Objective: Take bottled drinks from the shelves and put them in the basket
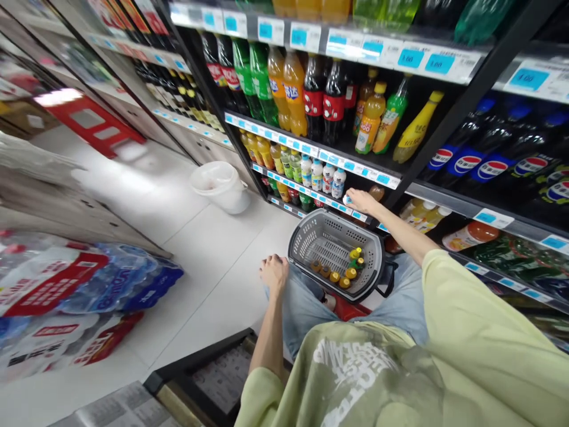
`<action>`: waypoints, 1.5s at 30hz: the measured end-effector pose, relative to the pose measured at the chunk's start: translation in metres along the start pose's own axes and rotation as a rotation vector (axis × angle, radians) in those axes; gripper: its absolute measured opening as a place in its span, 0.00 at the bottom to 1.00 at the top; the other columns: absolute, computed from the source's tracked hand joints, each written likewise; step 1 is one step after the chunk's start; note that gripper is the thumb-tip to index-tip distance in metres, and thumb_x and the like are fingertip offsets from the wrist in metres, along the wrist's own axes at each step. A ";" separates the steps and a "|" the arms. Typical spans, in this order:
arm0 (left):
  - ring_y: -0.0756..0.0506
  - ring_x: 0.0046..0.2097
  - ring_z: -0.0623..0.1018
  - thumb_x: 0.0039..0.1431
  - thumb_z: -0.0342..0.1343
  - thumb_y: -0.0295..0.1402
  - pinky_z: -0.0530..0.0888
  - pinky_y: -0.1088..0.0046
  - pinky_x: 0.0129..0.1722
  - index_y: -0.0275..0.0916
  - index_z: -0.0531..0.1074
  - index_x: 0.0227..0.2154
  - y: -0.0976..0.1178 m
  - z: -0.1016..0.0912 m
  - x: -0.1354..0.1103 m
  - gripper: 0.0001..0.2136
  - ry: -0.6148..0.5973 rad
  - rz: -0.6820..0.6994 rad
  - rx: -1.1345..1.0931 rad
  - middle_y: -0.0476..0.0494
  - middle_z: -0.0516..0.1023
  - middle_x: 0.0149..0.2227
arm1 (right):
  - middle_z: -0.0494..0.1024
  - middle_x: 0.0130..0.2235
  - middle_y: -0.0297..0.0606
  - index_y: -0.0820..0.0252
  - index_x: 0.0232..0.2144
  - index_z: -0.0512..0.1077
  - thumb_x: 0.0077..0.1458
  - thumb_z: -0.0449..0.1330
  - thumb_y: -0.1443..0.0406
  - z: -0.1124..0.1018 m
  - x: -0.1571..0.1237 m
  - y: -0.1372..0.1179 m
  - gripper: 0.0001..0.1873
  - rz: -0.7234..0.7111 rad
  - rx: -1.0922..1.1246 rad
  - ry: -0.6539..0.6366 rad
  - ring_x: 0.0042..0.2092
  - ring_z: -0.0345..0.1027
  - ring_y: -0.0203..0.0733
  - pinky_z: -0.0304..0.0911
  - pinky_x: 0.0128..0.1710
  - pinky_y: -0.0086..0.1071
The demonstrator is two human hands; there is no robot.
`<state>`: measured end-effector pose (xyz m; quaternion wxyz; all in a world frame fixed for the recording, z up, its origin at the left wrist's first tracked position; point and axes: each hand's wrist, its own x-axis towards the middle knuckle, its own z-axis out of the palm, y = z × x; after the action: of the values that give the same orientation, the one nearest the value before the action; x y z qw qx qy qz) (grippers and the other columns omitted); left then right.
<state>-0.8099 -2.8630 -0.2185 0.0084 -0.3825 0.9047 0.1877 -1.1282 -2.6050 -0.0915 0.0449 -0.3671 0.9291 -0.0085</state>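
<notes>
My right hand (362,201) reaches to a low shelf, its fingers closed around the white top of a small bottle (347,200), most of which is hidden. Just left of it stands a row of small white-capped bottles (328,177). My left hand (274,273) is by my left knee, fingers curled, with nothing visible in them. Between my knees sits a grey shopping basket (299,228) with several yellow-capped bottles (345,282) gathered at its near right side.
Drink shelves (306,145) rise ahead, packed with soda and juice bottles. A white bucket (222,187) stands on the floor to the left, and a red step stool (89,121) lies beyond it. Wrapped water packs (89,279) are stacked at left. A dark-framed crate (213,367) is close beside me.
</notes>
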 end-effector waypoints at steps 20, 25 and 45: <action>0.38 0.57 0.80 0.42 0.75 0.43 0.79 0.58 0.55 0.43 0.66 0.61 0.068 0.109 -0.133 0.42 -0.302 0.284 -1.344 0.35 0.76 0.61 | 0.71 0.23 0.30 0.57 0.24 0.72 0.52 0.67 0.56 -0.029 -0.152 -0.110 0.13 -0.014 0.620 0.149 0.29 0.61 0.36 0.54 0.34 0.32; 0.38 0.48 0.82 0.36 0.79 0.44 0.77 0.55 0.55 0.40 0.72 0.49 0.085 0.106 -0.171 0.36 -0.335 0.184 -1.387 0.40 0.83 0.45 | 0.69 0.23 0.31 0.57 0.22 0.71 0.52 0.64 0.55 -0.008 -0.164 -0.096 0.14 -0.002 0.678 0.080 0.30 0.59 0.37 0.52 0.32 0.32; 0.45 0.28 0.78 0.45 0.75 0.56 0.77 0.66 0.29 0.37 0.74 0.39 0.089 0.073 -0.228 0.29 -0.940 0.215 -1.487 0.44 0.80 0.29 | 0.62 0.23 0.27 0.58 0.21 0.65 0.57 0.61 0.41 0.003 -0.167 -0.073 0.29 -0.141 0.794 -0.193 0.29 0.54 0.34 0.48 0.32 0.31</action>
<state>-0.7199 -2.6240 -0.2208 0.1108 -0.0854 0.4826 0.8646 -0.9572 -2.5441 -0.0783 0.2691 -0.3829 0.8178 -0.3348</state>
